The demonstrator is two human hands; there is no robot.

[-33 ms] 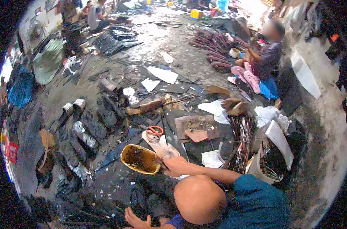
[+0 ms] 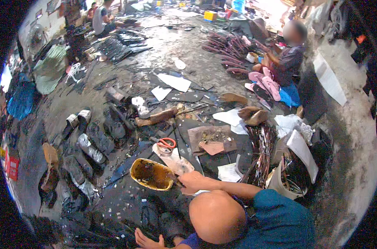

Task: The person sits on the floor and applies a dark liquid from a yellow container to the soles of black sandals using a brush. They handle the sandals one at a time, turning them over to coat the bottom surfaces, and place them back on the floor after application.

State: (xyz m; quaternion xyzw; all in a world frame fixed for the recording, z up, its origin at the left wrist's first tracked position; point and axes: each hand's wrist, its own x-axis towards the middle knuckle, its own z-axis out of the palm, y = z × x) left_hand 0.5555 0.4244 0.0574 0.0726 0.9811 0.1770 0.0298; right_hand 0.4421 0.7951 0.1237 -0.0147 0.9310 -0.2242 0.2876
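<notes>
A yellow tub [image 2: 145,187] with brown, sticky-looking stuff inside stands on the dark ground in front of me. At its right rim my right hand [image 2: 190,182] is closed, fingers bent around a short dark piece that I cannot make out clearly. Down at the lower edge my left hand [image 2: 147,239] has its fingers spread and holds nothing visible; a dark shoe-like shape [image 2: 170,224] lies near it. Orange-handled scissors [image 2: 167,143] rest just beyond the tub, on a pale sole-shaped piece [image 2: 178,162].
Dark footwear [image 2: 98,137] and a brown wooden shoe last [image 2: 50,154] lie to the left. At the right are a bundle of dark strips [image 2: 261,155] and a pale bucket [image 2: 275,182]. A seated person [image 2: 289,58] is farther off beside pink sandals [image 2: 271,87].
The whole scene has shifted slightly in the picture. Both hands and the tub keep nearly the same places.
</notes>
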